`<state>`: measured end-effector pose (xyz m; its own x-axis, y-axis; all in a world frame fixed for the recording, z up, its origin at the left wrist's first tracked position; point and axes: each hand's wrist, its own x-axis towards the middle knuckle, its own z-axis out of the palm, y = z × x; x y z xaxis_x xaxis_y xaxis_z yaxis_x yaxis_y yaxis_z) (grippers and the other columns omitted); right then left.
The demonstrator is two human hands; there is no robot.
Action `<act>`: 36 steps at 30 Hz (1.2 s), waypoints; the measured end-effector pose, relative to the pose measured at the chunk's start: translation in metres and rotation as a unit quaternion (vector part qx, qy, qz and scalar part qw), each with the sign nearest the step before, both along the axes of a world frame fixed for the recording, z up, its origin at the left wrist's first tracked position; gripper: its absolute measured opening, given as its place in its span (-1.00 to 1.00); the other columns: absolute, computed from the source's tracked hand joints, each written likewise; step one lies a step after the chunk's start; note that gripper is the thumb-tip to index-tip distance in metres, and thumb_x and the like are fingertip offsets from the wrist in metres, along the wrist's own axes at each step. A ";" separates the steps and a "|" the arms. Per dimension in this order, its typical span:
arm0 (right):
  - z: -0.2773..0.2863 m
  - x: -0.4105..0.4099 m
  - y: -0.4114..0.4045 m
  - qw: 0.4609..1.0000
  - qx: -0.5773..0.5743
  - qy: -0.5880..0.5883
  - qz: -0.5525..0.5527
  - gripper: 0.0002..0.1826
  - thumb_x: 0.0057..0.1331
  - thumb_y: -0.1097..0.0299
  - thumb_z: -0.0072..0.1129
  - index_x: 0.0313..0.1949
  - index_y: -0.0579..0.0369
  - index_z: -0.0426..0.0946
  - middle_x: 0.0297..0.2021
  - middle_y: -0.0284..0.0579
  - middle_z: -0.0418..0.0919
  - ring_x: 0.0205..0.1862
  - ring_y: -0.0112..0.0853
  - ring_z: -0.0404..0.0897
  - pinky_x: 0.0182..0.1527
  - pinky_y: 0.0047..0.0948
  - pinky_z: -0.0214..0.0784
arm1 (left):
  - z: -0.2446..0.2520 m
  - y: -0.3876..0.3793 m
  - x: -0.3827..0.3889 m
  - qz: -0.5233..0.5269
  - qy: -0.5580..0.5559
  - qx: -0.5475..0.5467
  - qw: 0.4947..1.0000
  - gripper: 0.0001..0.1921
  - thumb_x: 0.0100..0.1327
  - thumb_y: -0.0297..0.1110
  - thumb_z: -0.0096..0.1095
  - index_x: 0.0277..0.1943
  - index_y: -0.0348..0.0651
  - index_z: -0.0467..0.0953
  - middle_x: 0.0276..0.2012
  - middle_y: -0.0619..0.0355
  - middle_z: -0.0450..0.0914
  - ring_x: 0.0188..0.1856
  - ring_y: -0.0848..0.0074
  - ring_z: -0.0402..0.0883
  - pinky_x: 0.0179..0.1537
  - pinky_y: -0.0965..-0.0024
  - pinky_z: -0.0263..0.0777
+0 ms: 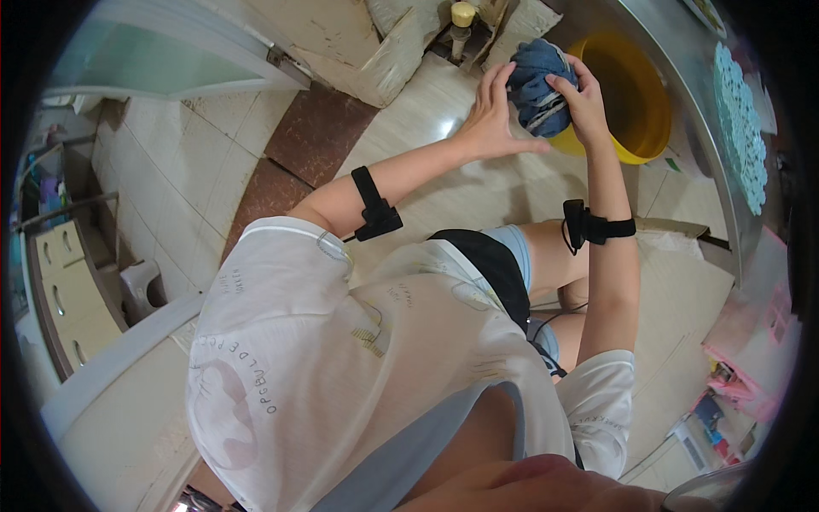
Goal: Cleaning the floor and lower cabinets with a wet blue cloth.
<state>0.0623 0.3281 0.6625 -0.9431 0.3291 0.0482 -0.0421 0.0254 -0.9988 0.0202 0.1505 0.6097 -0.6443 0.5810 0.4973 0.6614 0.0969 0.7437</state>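
A balled-up blue cloth [540, 86] with pale edges is held up in front of me, partly over the rim of a yellow bucket [662, 128]. My right hand [583, 105] grips it from the right, thumb pressed on the near side. On the other side is my left hand [496, 118], its fingertips at the bundle's edge and its thumb spread wide below. The bucket's inside looks dark, and I cannot tell what it contains.
A metal counter edge [694, 96] curves along the right, with a turquoise lacy mat [739, 128] on it. Beyond the cloth, a yellow-capped pipe fitting [462, 29] stands by worn panels [400, 64]. At left are a doorway threshold [320, 128] and a drawer cabinet [70, 288].
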 end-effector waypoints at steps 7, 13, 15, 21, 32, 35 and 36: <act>0.015 -0.026 -0.058 0.993 0.004 -0.055 0.108 -0.35 0.16 0.16 0.42 0.15 0.19 0.39 -0.04 -0.24 0.51 0.01 -0.47 0.47 0.10 -0.51 0.28 | -0.034 -0.008 -0.019 0.106 -0.184 0.150 0.965 0.15 -0.22 -0.21 0.67 0.34 -0.33 -0.05 0.30 -0.25 0.16 0.30 0.11 0.30 0.24 0.18 0.28; 0.012 -0.053 0.000 0.928 0.345 -0.013 -0.139 -0.03 -0.02 -0.01 0.54 0.20 0.35 0.25 0.19 0.10 0.30 0.26 -0.15 0.31 0.25 -0.24 0.19 | -0.070 -0.055 -0.026 0.069 -0.248 0.161 0.953 -0.24 -0.13 -0.35 0.56 0.17 -0.24 0.30 -0.04 -0.03 0.59 0.01 0.23 0.61 0.05 0.27 0.47; 0.005 -0.064 0.023 0.928 0.320 -0.064 -0.178 0.06 -0.08 -0.02 0.57 0.23 0.40 0.17 0.18 0.15 0.31 0.25 -0.15 0.32 0.26 -0.21 0.17 | -0.086 -0.078 -0.027 0.094 -0.227 0.116 0.962 -0.20 -0.14 -0.33 0.56 0.20 -0.18 0.29 0.02 -0.09 0.53 0.08 0.15 0.54 0.11 0.21 0.42; -0.014 -0.103 0.038 0.977 0.164 -0.116 -0.074 -0.03 -0.07 0.11 0.58 0.23 0.28 0.22 0.11 -0.05 0.42 0.18 -0.26 0.40 0.20 -0.28 0.23 | -0.144 -0.138 -0.028 0.090 -0.075 -0.138 0.983 -0.15 -0.15 -0.37 0.53 0.29 0.04 0.28 0.16 0.12 0.39 0.22 0.12 0.33 0.21 0.18 0.29; -0.037 -0.117 0.010 0.962 0.136 -0.129 -0.200 -0.45 0.18 0.22 0.42 0.09 0.22 0.45 0.01 -0.17 0.52 -0.01 -0.43 0.52 0.01 -0.34 0.40 | -0.214 -0.183 -0.038 0.023 0.103 -0.284 0.953 -0.15 -0.03 -0.37 0.40 0.36 0.23 0.17 0.38 0.24 0.10 0.39 0.22 0.10 0.30 0.13 0.17; -0.041 -0.114 0.013 0.973 0.123 -0.082 -0.177 -0.49 0.21 0.25 0.39 0.07 0.22 0.46 -0.02 -0.17 0.55 0.01 -0.43 0.52 0.04 -0.33 0.40 | -0.217 -0.180 -0.040 0.028 0.121 -0.249 0.961 -0.13 -0.04 -0.37 0.42 0.37 0.22 0.14 0.38 0.23 0.10 0.39 0.22 0.10 0.31 0.15 0.17; -0.042 -0.115 0.013 0.972 0.124 -0.062 -0.190 -0.53 0.17 0.27 0.44 0.00 0.20 0.50 -0.13 -0.19 0.59 -0.16 -0.48 0.57 -0.13 -0.44 0.41 | -0.215 -0.180 -0.039 0.030 0.116 -0.247 0.962 -0.13 -0.04 -0.37 0.42 0.37 0.22 0.14 0.38 0.23 0.10 0.39 0.22 0.10 0.31 0.15 0.17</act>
